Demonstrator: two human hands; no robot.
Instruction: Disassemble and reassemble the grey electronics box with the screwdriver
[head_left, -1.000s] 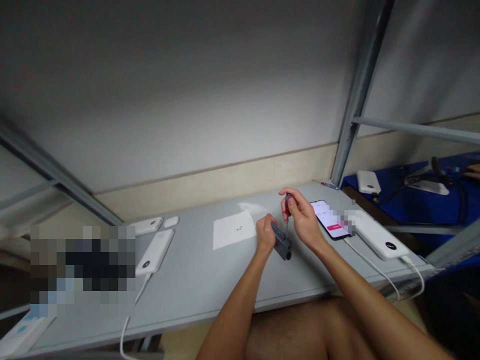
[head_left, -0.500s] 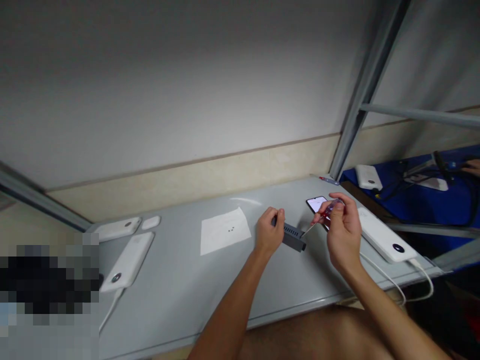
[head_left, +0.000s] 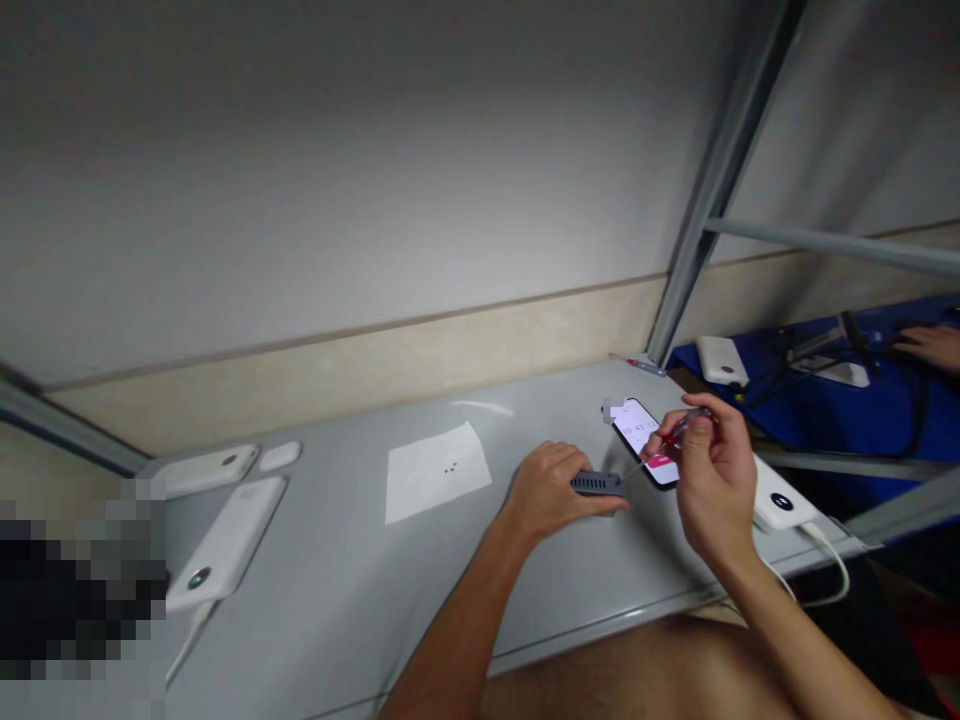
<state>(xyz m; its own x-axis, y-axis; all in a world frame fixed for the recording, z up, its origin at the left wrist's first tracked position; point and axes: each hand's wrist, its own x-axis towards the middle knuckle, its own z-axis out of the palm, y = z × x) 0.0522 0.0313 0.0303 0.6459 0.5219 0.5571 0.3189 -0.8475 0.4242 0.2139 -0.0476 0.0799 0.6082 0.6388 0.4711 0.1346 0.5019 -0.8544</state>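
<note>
My left hand [head_left: 551, 490] is closed round a dark grey slotted block [head_left: 598, 483], thumb along its near side. In my right hand [head_left: 709, 470] is a screwdriver [head_left: 684, 428] with a clear and red handle, held between the fingers. Its thin shaft slants down left to the right end of the block; whether the tip touches cannot be made out. Left of my left hand lies a sheet of white paper [head_left: 435, 475] with several tiny dark bits on it. Behind the screwdriver a phone [head_left: 637, 425] lies with its screen lit, showing a timer.
White power banks [head_left: 236, 540] with a cable and a small white case [head_left: 280, 457] lie at the left. Another power bank [head_left: 780, 495] is by my right wrist. A second screwdriver [head_left: 646, 367] rests near the metal post [head_left: 686, 270]. Another person's hand [head_left: 930, 345] shows far right.
My left hand has shifted its hold along the block, now covering more of it, and the block has turned. My right hand with the screwdriver has moved slightly right, uncovering more of the phone.
</note>
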